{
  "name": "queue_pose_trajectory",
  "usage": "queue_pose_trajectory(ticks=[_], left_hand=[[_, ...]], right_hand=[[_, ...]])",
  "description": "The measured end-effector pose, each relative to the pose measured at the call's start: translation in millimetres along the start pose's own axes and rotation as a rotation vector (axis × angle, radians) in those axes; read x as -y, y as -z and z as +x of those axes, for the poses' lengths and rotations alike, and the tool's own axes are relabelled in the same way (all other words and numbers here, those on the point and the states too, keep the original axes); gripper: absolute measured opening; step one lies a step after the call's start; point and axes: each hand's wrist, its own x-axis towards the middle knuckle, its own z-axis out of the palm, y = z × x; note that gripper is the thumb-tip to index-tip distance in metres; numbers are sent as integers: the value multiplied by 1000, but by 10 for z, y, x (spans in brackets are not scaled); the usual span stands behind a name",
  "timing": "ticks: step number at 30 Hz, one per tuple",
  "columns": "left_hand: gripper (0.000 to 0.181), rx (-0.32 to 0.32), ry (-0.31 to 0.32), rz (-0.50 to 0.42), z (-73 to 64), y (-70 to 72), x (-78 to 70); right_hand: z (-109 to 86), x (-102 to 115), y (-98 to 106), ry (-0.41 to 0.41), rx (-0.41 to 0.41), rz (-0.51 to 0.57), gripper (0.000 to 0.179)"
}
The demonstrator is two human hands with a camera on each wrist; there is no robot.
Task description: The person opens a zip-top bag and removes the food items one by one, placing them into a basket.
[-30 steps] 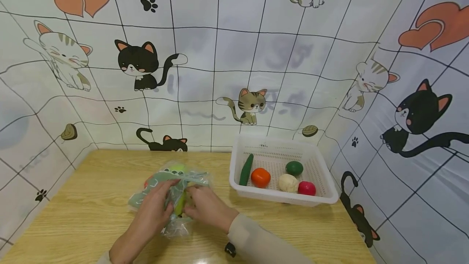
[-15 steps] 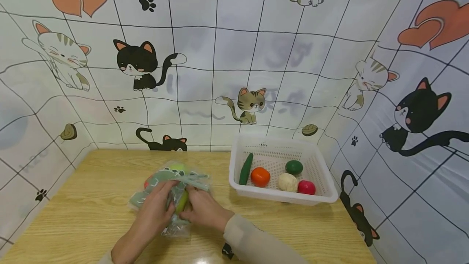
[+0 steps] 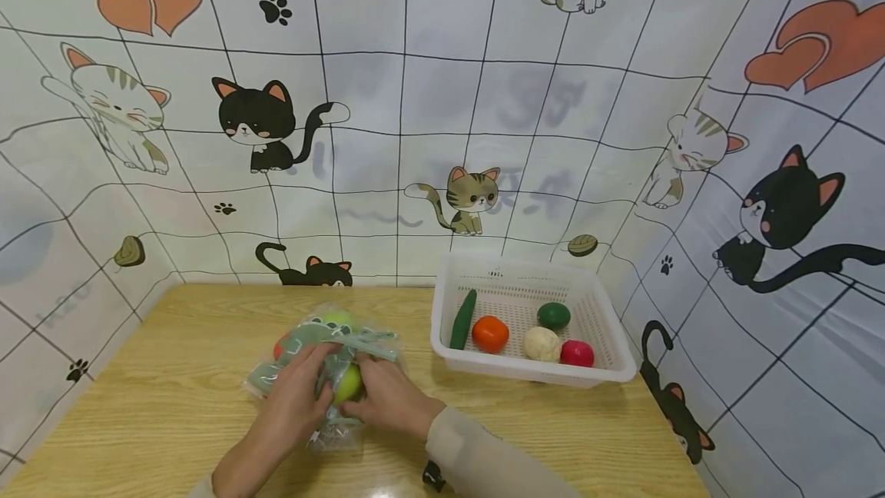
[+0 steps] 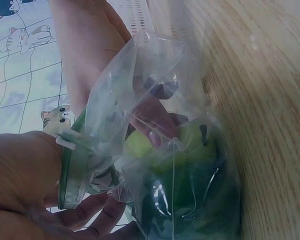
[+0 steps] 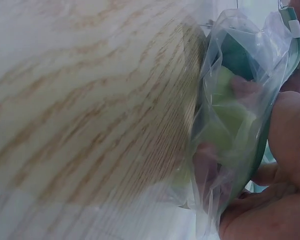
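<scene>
A clear zip bag (image 3: 307, 340) with green print lies on the table, bulging with several pieces of fruit or vegetables. My left hand (image 3: 296, 390) grips the bag's mouth along its green slider strip, which shows in the left wrist view. My right hand (image 3: 390, 396) reaches into the mouth from the right, with fingers curled round a yellow-green fruit (image 3: 349, 384). In the right wrist view this fruit (image 5: 227, 120) sits between thumb and finger, seen through the plastic. Another light green round piece (image 3: 337, 319) and a bit of red show inside; the rest is hidden.
A white perforated basket (image 3: 532, 375) stands at the right, holding a cucumber (image 3: 463, 320), an orange-red tomato-like piece (image 3: 490, 334), a dark green piece (image 3: 554, 316), a cream one (image 3: 541, 344) and a pink one (image 3: 577, 353). A cat-print curtain (image 3: 373, 98) surrounds the wooden table (image 3: 173, 375).
The yellow-green fruit has turned or risen in the bag's mouth and shows more rounded between the hands. The right hand's fingers have closed in on it. The left hand has hardly moved.
</scene>
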Motion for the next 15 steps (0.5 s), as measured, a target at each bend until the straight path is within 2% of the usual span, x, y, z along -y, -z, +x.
queue_pose_trajectory(ticks=[4, 10, 15], left_hand=[[59, 6, -3, 4, -1, -1, 5], [57, 53, 42, -27, 18, 24, 4], [57, 64, 64, -53, 24, 44, -1]], right_hand=[[-16, 6, 19, -4, 6, -14, 79], [-58, 45, 65, -24, 3, 3, 73], [-97, 66, 93, -9, -6, 7, 67]])
